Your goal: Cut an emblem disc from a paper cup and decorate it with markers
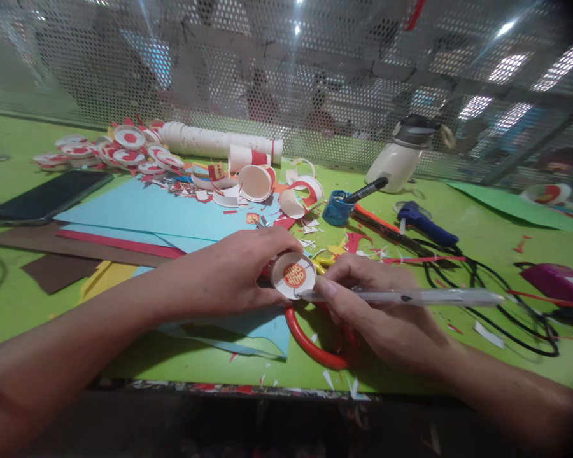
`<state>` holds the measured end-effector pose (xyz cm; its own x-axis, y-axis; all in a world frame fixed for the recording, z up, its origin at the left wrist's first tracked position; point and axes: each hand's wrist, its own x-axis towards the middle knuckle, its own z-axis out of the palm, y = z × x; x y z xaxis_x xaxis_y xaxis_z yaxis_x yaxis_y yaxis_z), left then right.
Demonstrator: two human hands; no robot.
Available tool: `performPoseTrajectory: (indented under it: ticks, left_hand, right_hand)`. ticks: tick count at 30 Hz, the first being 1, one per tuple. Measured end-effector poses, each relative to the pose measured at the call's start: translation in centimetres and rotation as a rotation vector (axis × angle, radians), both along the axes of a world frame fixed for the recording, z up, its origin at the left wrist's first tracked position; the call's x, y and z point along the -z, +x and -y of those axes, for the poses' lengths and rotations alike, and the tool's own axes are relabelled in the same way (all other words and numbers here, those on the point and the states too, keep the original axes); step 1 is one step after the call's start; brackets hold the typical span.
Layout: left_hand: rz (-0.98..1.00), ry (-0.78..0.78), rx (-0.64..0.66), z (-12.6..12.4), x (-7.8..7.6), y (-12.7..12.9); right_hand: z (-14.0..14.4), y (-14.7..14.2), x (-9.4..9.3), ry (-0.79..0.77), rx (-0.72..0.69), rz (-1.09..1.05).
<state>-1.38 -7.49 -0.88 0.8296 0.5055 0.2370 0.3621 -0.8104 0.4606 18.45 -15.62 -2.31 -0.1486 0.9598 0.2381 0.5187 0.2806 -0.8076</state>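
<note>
Head view is showing your left hand (pixel 239 270) pinching a small white paper cup (pixel 293 275) on its side, thumb and fingers wrapped round its wall, its round base with the red emblem (pixel 295 275) facing up toward you; your right hand (pixel 377 312) is closing its fingers around a clear glue stick (pixel 410 296), pinching it near the tip; the stick's long axis is running almost level, left to right, with the tip meeting the cup's lower right rim and the tail pointing away over the black cord (pixel 487 280); so the cup is lying just left of the right-hand grip, touching the stick's end, and the left hand is the nearer one, already on it; both hands are sitting above the red scissors handle (pixel 310 343) on the green table (pixel 181 362), with blue paper (pixel 162 213) behind the left hand; farther back a pile of finished discs (pixel 109 152) and cut cups (pixel 255 181) are lying well apart from the work.
</note>
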Motion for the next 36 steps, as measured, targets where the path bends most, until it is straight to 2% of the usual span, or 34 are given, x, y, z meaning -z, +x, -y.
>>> performPoseTrajectory:
  ticks: [10,22,36]
  left_hand:
    - [0.001,0.015,0.001,0.12,-0.18,0.05]
    - [0.010,-0.011,0.030,0.04,-0.18,-0.06]
    - [-0.017,0.055,0.031,-0.12,0.18,-0.16]
  right_hand:
    - [-0.14,0.07,-0.17,-0.032,-0.037,-0.003]
    - [-0.17,-0.07,-0.31,-0.020,0.018,-0.043]
    - [-0.32,-0.20,-0.48,-0.050,0.003,-0.026]
